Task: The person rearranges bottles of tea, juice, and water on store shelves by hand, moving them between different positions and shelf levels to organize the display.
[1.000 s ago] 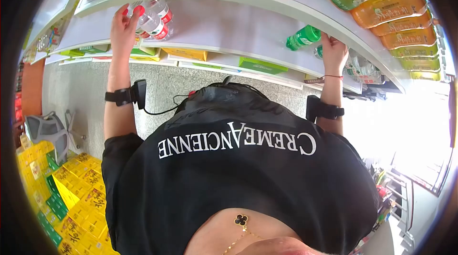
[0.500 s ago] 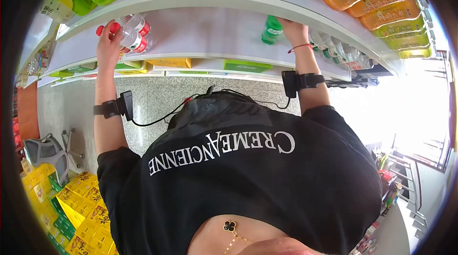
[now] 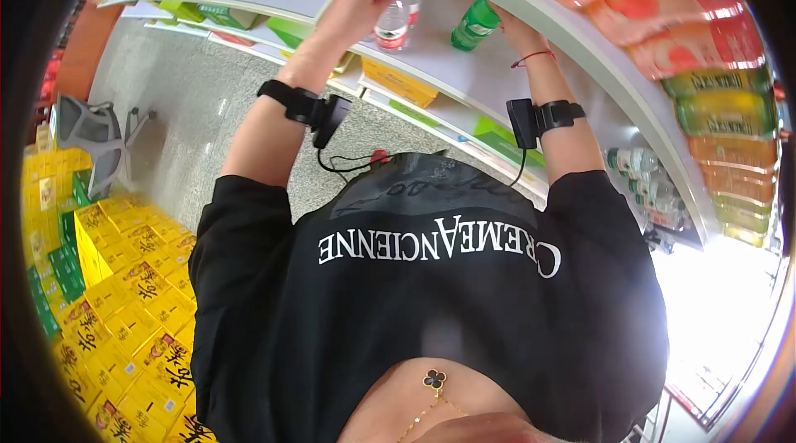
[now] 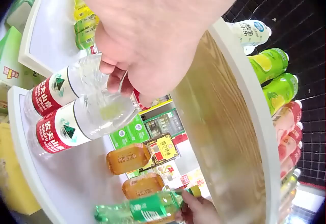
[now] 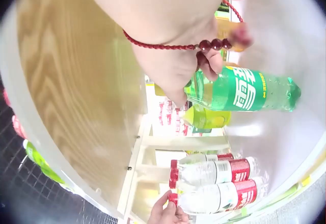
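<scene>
My left hand [image 3: 356, 7] pinches a clear water bottle [image 3: 392, 32] by its red cap; more red-capped bottles stand close beside it on the white shelf. In the left wrist view, that hand [image 4: 147, 35] covers the necks of two red-labelled bottles [image 4: 63, 127]. Curled fingers of my right hand [image 3: 516, 32] grip the green soda bottle [image 3: 475, 24] near its neck. The right wrist view shows the right hand [image 5: 175, 61] around the green bottle's [image 5: 249, 89] top, and the left hand [image 5: 165, 214] at a red cap [image 5: 173, 198]. The palms hide some caps.
An upper shelf edge [image 3: 597, 53] curves over both hands, with pink [image 3: 663, 7] and orange drinks [image 3: 734, 165] on it. More clear bottles [image 3: 655, 190] stand at the right. Yellow boxes [image 3: 133, 310] and a grey chair [image 3: 91, 140] are at the left.
The head view has turned. The left hand and the water bottles now appear much closer to the green bottle, which the right hand still grips.
</scene>
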The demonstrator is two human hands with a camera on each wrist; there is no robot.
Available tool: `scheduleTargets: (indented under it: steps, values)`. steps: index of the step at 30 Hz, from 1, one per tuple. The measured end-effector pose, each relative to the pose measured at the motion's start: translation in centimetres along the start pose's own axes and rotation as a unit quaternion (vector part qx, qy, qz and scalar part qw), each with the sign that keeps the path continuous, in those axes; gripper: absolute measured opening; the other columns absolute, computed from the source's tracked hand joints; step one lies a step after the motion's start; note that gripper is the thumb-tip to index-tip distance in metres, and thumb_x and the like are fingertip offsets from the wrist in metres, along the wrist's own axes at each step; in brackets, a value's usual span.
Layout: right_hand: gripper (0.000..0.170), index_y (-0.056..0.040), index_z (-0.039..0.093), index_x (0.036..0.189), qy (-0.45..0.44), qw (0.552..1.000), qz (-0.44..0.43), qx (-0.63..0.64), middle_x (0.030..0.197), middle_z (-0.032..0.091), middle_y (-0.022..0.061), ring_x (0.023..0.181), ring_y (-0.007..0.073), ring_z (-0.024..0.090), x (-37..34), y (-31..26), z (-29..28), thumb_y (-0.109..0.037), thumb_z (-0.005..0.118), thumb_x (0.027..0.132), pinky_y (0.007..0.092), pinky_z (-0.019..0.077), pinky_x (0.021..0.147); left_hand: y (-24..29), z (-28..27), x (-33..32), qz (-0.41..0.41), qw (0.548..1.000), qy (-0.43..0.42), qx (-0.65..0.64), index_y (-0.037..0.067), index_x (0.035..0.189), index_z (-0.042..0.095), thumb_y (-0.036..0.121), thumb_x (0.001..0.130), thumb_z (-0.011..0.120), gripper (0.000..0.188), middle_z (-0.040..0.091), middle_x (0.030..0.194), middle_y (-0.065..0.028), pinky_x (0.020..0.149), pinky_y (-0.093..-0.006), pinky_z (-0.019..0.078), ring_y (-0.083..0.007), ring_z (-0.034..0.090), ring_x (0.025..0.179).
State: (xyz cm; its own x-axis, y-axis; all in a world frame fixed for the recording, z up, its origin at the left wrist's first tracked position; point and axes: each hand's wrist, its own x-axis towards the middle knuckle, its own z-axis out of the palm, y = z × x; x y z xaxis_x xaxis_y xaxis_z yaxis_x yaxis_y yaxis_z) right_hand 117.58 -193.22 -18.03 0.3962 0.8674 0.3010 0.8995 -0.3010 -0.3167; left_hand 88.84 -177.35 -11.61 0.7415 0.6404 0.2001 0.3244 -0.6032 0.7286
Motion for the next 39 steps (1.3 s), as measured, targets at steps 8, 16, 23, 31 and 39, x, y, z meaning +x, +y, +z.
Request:
scheduleTargets:
  steps: [8, 16, 23, 31, 39]
  values:
    - [0.035, -0.0055, 0.063, 0.106, -0.006, 1.0, -0.005, -0.027, 0.073, 0.061, 0.0047, 0.06, 0.0106, 0.056, 8.7, -4.0, 3.3, -0.036, 0.058, 0.091, 0.0268, 0.0484, 0.058, 0.3, -0.6, -0.2, 0.052, 0.999, 0.007, 0.012, 0.016, 0.125, 0.051, 0.023, 0.091, 0.059, 0.035, 0.066, 0.095, -0.014, 0.072, -0.0373, 0.0501, -0.0292, 0.065, 0.082]
    - [0.031, -0.0052, 0.063, 0.1, -0.016, 0.999, -0.016, -0.032, 0.071, 0.061, 0.004, 0.06, 0.0106, 0.055, 13.2, -6.6, 5.0, -0.034, 0.059, 0.09, 0.0268, 0.0475, 0.058, -0.6, -0.3, -0.2, 0.09, 0.996, 0.011, -0.027, 0.012, 0.122, 0.051, 0.021, 0.091, 0.057, 0.033, 0.065, 0.103, -0.0142, 0.078, -0.0398, 0.0491, -0.0317, 0.063, 0.093]
    - [0.029, -0.0049, 0.064, 0.095, -0.008, 1.0, -0.01, -0.014, 0.069, 0.06, 0.0033, 0.06, 0.0107, 0.055, 13.1, -7.2, 5.4, -0.033, 0.061, 0.089, 0.0269, 0.0466, 0.058, -0.5, -0.4, -0.2, 0.089, 0.994, -0.001, -0.065, 0.011, 0.119, 0.052, 0.019, 0.09, 0.054, 0.03, 0.063, 0.102, -0.0166, 0.081, -0.0433, 0.0473, -0.0343, 0.06, 0.096]
    - [0.026, -0.0046, 0.064, 0.09, 0.024, 0.998, 0.016, 0.062, 0.067, 0.059, 0.0026, 0.06, 0.0107, 0.054, 7.4, -6.1, 2.4, -0.031, 0.062, 0.087, 0.027, 0.0457, 0.058, -0.4, 0.0, -0.3, 0.057, 0.998, 0.006, -0.012, 0.015, 0.128, 0.05, 0.02, 0.09, 0.059, 0.04, 0.064, 0.09, -0.0124, 0.071, -0.0375, 0.0493, -0.0271, 0.064, 0.079]
    - [0.025, -0.0043, 0.064, 0.084, 0.048, 0.968, 0.184, 0.162, 0.065, 0.059, 0.0019, 0.06, 0.0107, 0.054, -11.2, 1.5, -7.8, -0.029, 0.064, 0.086, 0.027, 0.0447, 0.057, -0.2, 1.4, -0.1, -0.023, 0.999, 0.014, -0.018, 0.018, 0.127, 0.052, 0.024, 0.087, 0.063, 0.042, 0.063, 0.08, -0.0092, 0.064, -0.0358, 0.0487, -0.022, 0.062, 0.069]
